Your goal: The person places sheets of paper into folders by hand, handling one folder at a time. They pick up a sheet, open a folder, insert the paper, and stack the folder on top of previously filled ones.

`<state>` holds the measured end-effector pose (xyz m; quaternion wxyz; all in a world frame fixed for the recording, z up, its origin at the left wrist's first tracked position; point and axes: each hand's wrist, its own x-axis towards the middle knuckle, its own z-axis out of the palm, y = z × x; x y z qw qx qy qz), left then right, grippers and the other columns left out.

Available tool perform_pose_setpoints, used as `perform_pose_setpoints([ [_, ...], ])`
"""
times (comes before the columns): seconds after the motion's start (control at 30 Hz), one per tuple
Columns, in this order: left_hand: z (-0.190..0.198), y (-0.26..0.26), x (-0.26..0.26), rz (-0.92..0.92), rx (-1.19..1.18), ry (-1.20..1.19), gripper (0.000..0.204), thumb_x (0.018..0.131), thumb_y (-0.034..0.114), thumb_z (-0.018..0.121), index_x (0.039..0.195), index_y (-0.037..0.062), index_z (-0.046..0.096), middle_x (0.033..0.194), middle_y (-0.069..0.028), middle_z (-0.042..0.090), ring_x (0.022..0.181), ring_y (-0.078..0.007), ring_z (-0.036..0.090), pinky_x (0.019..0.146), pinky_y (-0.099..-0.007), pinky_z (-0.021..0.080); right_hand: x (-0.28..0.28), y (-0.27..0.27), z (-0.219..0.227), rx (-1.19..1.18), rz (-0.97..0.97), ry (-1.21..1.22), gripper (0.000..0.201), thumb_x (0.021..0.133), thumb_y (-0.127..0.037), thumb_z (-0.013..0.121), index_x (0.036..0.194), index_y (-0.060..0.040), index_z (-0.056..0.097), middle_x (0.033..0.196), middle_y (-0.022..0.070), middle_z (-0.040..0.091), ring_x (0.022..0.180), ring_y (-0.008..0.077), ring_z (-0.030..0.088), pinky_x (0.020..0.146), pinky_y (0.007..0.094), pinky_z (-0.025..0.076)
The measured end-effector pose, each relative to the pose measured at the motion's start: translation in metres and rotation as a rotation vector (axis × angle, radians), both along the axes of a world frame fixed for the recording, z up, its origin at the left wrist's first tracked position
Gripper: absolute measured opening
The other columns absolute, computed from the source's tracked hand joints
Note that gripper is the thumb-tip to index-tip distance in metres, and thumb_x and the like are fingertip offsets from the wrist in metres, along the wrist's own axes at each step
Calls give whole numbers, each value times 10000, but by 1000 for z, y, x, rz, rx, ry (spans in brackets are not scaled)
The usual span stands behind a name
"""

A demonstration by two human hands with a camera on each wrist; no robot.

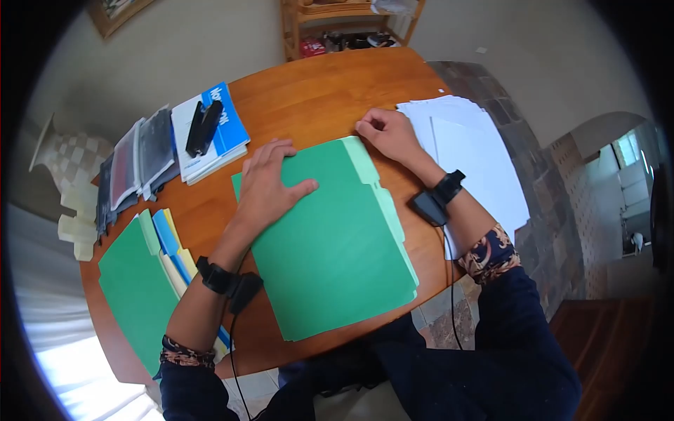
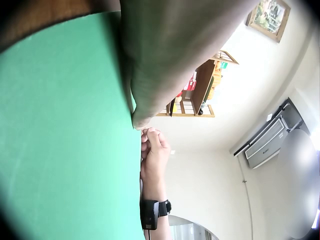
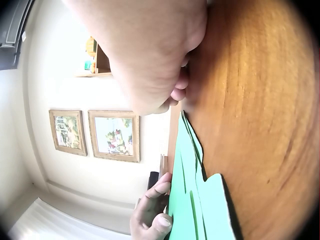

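Observation:
A stack of green file folders (image 1: 333, 238) lies on the wooden table in front of me, cut tabs along its right side. My left hand (image 1: 270, 179) rests on the upper left part of the top folder, thumb spread out over it. Just past the stack's upper right corner, my right hand (image 1: 393, 137) rests on the table with fingers curled in and nothing seen in them. The right wrist view shows its curled fingertips (image 3: 179, 90) close to the corner of the layered green folders (image 3: 187, 175).
More folders (image 1: 133, 281), green, blue and yellow, lie at left. Behind them are a black stapler (image 1: 203, 128) on a blue and white pad (image 1: 230, 116) and dark plastic sleeves (image 1: 156, 144). White paper sheets (image 1: 477, 161) lie under my right forearm, near the table's right edge.

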<state>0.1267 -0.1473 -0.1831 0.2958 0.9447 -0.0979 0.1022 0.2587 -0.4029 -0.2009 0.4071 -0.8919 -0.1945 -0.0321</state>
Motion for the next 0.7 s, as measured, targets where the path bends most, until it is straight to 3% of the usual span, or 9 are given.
perform_pose_setpoints([
  [0.17,-7,3,-2,0,34,-20,627,734,377,805,1203,24,588,1393,-147,533,1339,-319,448,1122,-438,304,4,-1,7,-80,59,-7,207,860,-281,682,866,-76,714,788,71,714,721,210,676,679,333,517],
  [0.23,-13,4,-1,29,80,-44,627,739,376,798,1211,22,588,1404,-152,525,1338,-319,447,1122,-435,304,9,-6,12,99,210,133,175,865,-228,669,883,-60,715,794,88,711,725,216,673,681,334,515],
  [0.4,-11,1,-3,40,68,-39,627,751,377,784,1216,10,581,1419,-161,510,1358,-312,427,1126,-431,295,26,-68,74,-160,40,-205,127,889,-111,645,929,2,686,816,51,701,719,143,650,690,277,521],
  [0.47,-9,0,-2,43,59,-26,622,755,374,779,1215,6,578,1422,-164,506,1365,-309,420,1129,-431,292,35,-101,93,-349,-39,-65,261,871,-161,674,1088,-15,675,985,108,718,912,206,680,814,329,536],
  [0.5,-7,-2,-2,50,66,-1,627,763,381,780,1222,7,572,1432,-165,495,1384,-317,394,1138,-435,278,40,-121,97,-361,-48,-64,261,871,-161,674,1088,-15,675,985,108,718,912,206,680,814,329,536],
  [0.57,-5,-3,-2,50,71,21,632,772,388,780,1228,7,567,1443,-167,483,1403,-325,369,1148,-440,264,47,-158,90,-651,67,-2,576,775,-298,752,1269,-37,613,1228,181,655,1080,299,644,912,366,513],
  [0.6,-5,-2,-2,56,72,33,636,769,387,782,1234,11,564,1444,-167,483,1407,-327,365,1150,-441,261,41,-162,91,-656,60,-3,576,775,-298,752,1269,-37,613,1228,181,655,1080,299,644,912,366,513],
  [0.67,-6,-2,-2,58,69,44,640,767,386,784,1239,15,562,1445,-167,483,1410,-329,360,1153,-442,258,26,-170,88,-886,-61,264,742,752,-364,797,1374,-67,523,1354,217,552,1276,353,519,1061,442,425],
  [0.7,-7,-2,-1,61,60,46,627,765,379,787,1227,19,563,1445,-167,483,1412,-328,358,1154,-442,258,22,-174,85,-887,-65,264,742,752,-364,797,1374,-67,523,1354,217,552,1276,353,519,1061,442,425],
])
